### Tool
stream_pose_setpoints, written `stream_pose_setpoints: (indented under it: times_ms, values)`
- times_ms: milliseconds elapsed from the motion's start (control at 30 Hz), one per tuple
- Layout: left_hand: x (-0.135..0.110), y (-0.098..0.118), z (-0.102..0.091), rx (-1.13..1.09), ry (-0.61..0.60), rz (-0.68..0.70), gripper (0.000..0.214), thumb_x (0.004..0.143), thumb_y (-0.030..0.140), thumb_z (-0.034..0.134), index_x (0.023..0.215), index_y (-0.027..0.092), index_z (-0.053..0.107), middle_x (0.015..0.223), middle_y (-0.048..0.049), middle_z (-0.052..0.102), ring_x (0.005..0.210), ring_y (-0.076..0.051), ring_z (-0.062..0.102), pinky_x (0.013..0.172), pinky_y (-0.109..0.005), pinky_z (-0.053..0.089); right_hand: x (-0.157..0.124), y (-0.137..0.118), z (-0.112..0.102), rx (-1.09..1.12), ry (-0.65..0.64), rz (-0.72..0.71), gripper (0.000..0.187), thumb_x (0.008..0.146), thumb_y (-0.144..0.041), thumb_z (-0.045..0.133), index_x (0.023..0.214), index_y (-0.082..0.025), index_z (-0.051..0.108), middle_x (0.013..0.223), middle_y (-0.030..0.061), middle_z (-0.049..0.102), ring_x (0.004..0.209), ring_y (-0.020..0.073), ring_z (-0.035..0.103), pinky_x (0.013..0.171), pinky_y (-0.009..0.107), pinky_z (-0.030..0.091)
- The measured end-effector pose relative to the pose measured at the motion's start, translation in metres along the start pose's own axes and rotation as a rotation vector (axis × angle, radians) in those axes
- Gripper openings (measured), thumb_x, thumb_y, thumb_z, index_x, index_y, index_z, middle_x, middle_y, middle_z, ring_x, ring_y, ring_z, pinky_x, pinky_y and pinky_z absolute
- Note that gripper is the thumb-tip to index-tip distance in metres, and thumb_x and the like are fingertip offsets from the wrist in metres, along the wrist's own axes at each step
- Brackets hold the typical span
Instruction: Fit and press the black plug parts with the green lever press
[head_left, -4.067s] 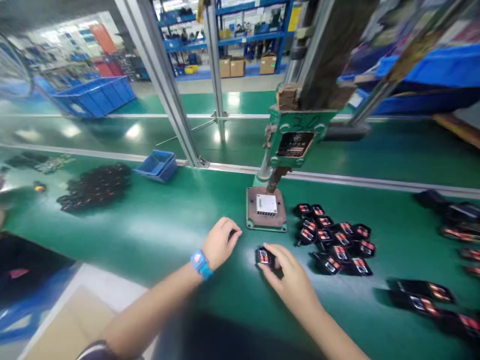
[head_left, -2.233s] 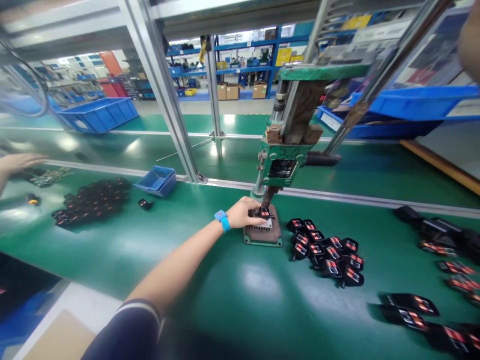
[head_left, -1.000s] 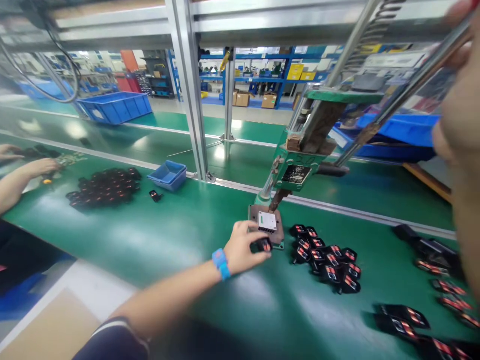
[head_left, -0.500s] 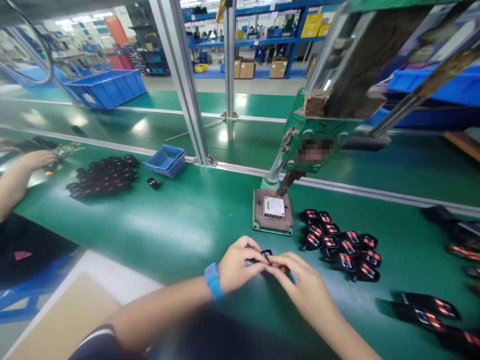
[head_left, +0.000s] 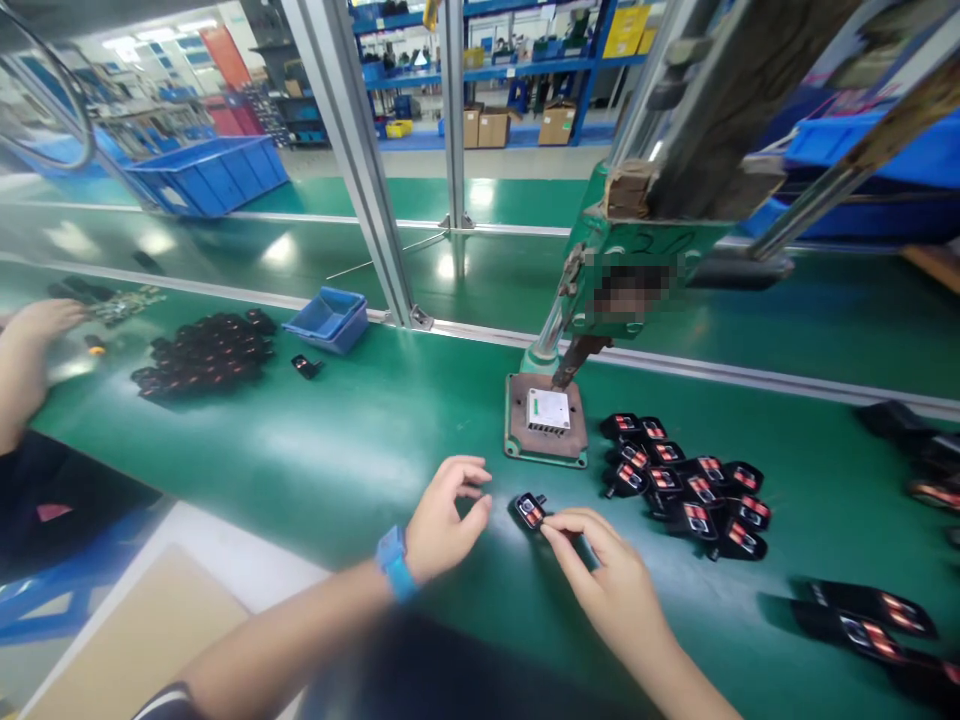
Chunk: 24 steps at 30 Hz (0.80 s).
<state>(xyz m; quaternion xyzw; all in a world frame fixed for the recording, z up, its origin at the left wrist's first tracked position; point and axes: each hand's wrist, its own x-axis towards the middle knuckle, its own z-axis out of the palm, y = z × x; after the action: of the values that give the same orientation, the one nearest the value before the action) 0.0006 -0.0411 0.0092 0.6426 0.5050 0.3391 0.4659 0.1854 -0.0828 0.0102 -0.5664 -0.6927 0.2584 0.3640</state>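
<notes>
Left hand (head_left: 450, 510) is half-curled, fingers loosely apart, holding nothing — a blue wristband (head_left: 392, 563) on its wrist. Right hand (head_left: 611, 570) has its fingers pressed close together, and the fingertips (head_left: 555, 530) touch the edge of a small black plastic part (head_left: 529, 511) with a glossy red-and-white face. Cannot tell if that's a real pinch. The part lies on the smooth green belt mat (head_left: 300, 440), between both hands and just in front of a rust-brown metal base plate (head_left: 523, 435). The plate belongs to a green hand press (head_left: 600, 290), and a white rectangular block (head_left: 547, 409) with a ribbed edge sits on it under the press ram (head_left: 577, 358). Just right of the plate is a tight cluster of similar black parts (head_left: 682, 490), with larger black pieces (head_left: 862, 620) further right. Far left, a co-worker's hand (head_left: 45, 320) is near a dark heap of parts (head_left: 206, 365); a small blue plastic bin (head_left: 326, 320) stands by an aluminium post (head_left: 352, 170).
</notes>
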Motion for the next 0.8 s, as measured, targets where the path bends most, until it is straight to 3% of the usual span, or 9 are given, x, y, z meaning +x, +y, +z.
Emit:
stream_pose_setpoints:
  times_ms: [100,200,333,467,533,633,700,800]
  values:
    - [-0.002,0.007,0.005,0.305,-0.108,0.41,0.036,0.076,0.012,0.043,0.11,0.018,0.051,0.125,-0.0098,0.047,0.117,-0.02,0.041,0.098,-0.04,0.036,-0.003,-0.003,0.003,-0.076,0.056,-0.132,0.006,0.082,-0.016,0.048,0.084,-0.018,0.053,0.083,0.0014,0.056,0.079,0.01,0.052,0.071,0.022,0.043]
    - [-0.001,0.005,0.014,0.463,-0.22,0.58,0.044,0.074,0.012,0.043,0.118,0.013,0.046,0.126,-0.0107,0.047,0.117,-0.02,0.042,0.098,-0.037,0.038,-0.013,-0.002,0.008,-0.153,0.067,-0.234,0.011,0.08,-0.009,0.048,0.086,-0.017,0.051,0.084,0.0022,0.056,0.081,0.0111,0.051,0.076,0.027,0.041]
    - [0.002,0.0,0.024,0.457,-0.137,0.589,0.039,0.073,0.014,0.045,0.112,0.012,0.052,0.12,-0.0112,0.052,0.108,-0.018,0.05,0.092,-0.033,0.044,-0.026,0.007,0.012,-0.196,0.071,-0.261,0.011,0.078,-0.007,0.049,0.084,-0.016,0.052,0.082,0.0024,0.057,0.077,0.012,0.051,0.071,0.029,0.041]
    - [0.007,-0.002,0.032,0.369,-0.008,0.548,0.021,0.077,0.026,0.053,0.094,0.016,0.06,0.105,-0.0083,0.062,0.095,-0.016,0.058,0.084,-0.029,0.049,-0.026,0.017,0.007,-0.194,0.05,-0.159,0.008,0.081,-0.014,0.048,0.084,-0.018,0.054,0.084,0.0025,0.057,0.078,0.0128,0.052,0.072,0.029,0.043]
    - [0.009,-0.005,0.034,0.344,-0.059,0.528,0.02,0.078,0.025,0.054,0.095,0.017,0.058,0.107,-0.007,0.061,0.098,-0.015,0.057,0.086,-0.029,0.048,-0.023,0.02,0.003,-0.168,0.038,-0.056,0.012,0.083,-0.02,0.047,0.092,-0.019,0.054,0.088,0.0036,0.056,0.079,0.0126,0.053,0.072,0.028,0.045]
    - [0.011,-0.009,0.034,0.308,-0.19,0.458,0.039,0.076,0.018,0.055,0.114,0.02,0.046,0.115,-0.0054,0.056,0.105,-0.014,0.052,0.092,-0.031,0.044,-0.014,0.019,0.0,-0.147,0.016,0.033,0.031,0.083,-0.028,0.047,0.113,-0.019,0.046,0.102,0.0069,0.053,0.081,0.0126,0.053,0.072,0.026,0.048]
    - [0.011,-0.009,0.031,0.268,-0.252,0.417,0.052,0.075,0.015,0.054,0.124,0.022,0.035,0.12,-0.0059,0.051,0.111,-0.014,0.047,0.095,-0.032,0.042,-0.008,0.018,0.003,-0.168,-0.027,-0.01,0.039,0.083,-0.031,0.048,0.119,-0.019,0.04,0.108,0.0078,0.05,0.087,0.0141,0.053,0.076,0.028,0.049]
    - [0.012,-0.007,0.021,0.242,-0.312,0.423,0.066,0.072,0.025,0.06,0.129,0.019,0.027,0.131,-0.0113,0.037,0.121,-0.019,0.036,0.1,-0.036,0.037,-0.003,0.019,0.01,-0.196,-0.044,-0.093,0.034,0.083,-0.031,0.048,0.115,-0.02,0.043,0.107,0.0069,0.051,0.094,0.016,0.051,0.08,0.03,0.048]
